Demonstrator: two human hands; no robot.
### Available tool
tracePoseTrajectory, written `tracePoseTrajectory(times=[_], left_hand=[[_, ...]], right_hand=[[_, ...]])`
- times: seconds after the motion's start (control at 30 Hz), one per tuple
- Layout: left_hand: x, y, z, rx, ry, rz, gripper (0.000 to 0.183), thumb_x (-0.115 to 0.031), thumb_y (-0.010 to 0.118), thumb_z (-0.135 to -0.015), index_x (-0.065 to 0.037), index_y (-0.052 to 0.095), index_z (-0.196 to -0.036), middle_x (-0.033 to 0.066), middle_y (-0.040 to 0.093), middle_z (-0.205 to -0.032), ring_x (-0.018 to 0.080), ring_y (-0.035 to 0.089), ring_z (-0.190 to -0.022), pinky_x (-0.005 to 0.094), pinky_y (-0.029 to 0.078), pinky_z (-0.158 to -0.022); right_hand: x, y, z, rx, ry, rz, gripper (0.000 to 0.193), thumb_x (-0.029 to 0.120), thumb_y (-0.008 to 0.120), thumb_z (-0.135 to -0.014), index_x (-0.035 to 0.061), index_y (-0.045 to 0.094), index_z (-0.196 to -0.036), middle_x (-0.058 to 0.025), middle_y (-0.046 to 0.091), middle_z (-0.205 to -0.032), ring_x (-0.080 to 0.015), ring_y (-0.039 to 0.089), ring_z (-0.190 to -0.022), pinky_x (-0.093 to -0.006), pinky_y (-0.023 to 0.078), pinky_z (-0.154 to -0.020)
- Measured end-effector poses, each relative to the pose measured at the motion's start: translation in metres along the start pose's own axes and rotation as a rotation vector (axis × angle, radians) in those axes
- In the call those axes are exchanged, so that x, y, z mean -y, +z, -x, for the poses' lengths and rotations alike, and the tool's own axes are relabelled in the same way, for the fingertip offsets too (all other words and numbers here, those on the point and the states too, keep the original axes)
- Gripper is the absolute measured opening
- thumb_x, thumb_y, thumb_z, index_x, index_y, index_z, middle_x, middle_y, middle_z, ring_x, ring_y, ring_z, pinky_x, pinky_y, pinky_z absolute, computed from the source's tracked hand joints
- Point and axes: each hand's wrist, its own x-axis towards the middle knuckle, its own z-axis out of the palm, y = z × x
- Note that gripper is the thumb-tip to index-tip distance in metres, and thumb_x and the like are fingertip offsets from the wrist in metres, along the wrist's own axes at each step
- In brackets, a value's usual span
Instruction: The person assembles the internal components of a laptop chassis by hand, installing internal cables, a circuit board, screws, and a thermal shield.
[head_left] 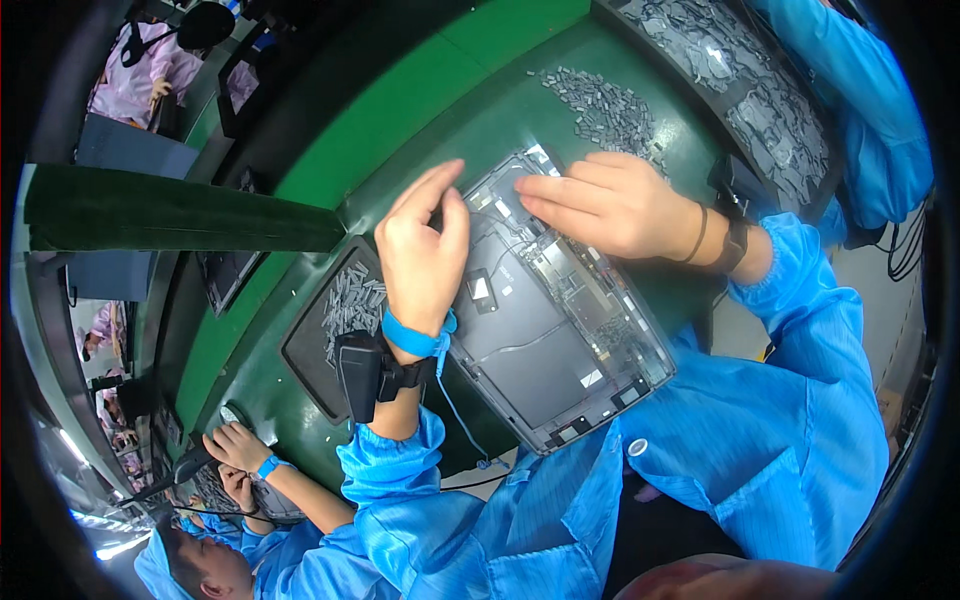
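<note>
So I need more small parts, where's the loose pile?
In the head view, the grey parts pile lies on the green table, just beyond the right hand and the opened device.

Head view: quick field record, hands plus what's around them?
left hand: on upper left edge of open device chassis, blue wrist strap
right hand: fingertips pressing chassis top end
surface: green bench
nearby: black tray of small grey parts; loose grey parts pile
others: co-worker's hands, lower left
</note>
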Motion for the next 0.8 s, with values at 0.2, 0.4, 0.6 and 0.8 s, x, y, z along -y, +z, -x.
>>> tracePoseTrajectory(times=[0.2,0.4,0.6,0.8], left_hand=[[0.004,0.010,0.002,0.085,-0.049,-0.040,0.015,-0.007,0.069,-0.085,0.001,0.072,-0.097,0.0138,0.071,-0.092,0.0214,0.069,-0.083,0.0293,0.053,-0.076],[0.005,0.014,-0.001,0.072,-0.031,-0.035,0.012,-0.006,0.070,-0.084,0.001,0.072,-0.092,0.0125,0.070,-0.086,0.0206,0.068,-0.077,0.0287,0.053,-0.071],[0.004,0.014,-0.002,0.053,-0.022,-0.049,0.010,-0.005,0.071,-0.083,0.002,0.071,-0.090,0.0119,0.069,-0.083,0.0205,0.067,-0.074,0.0286,0.053,-0.069],[0.006,0.015,-0.002,0.064,-0.032,-0.040,0.010,-0.005,0.071,-0.083,0.003,0.071,-0.090,0.0121,0.069,-0.083,0.0209,0.067,-0.074,0.0288,0.053,-0.070]], right_hand=[[0.007,0.003,-0.003,0.105,0.069,0.103,0.021,0.014,0.064,-0.072,0.0051,0.070,-0.090,-0.0040,0.069,-0.102,-0.0121,0.059,-0.066,-0.0265,0.044,-0.056],[0.008,-0.002,-0.002,0.191,0.094,0.135,0.021,0.015,0.064,-0.070,0.0059,0.070,-0.087,-0.0046,0.070,-0.103,-0.0120,0.059,-0.059,-0.0265,0.044,-0.055],[0.011,-0.002,-0.014,0.245,0.096,0.134,0.020,0.015,0.063,-0.071,0.0033,0.069,-0.086,-0.0105,0.071,-0.101,-0.0138,0.063,-0.059,-0.0285,0.046,-0.054],[-0.003,-0.007,-0.015,0.375,0.061,0.076,0.021,0.015,0.063,-0.071,0.0013,0.069,-0.086,-0.0155,0.071,-0.102,-0.0171,0.067,-0.062,-0.0315,0.049,-0.053]])
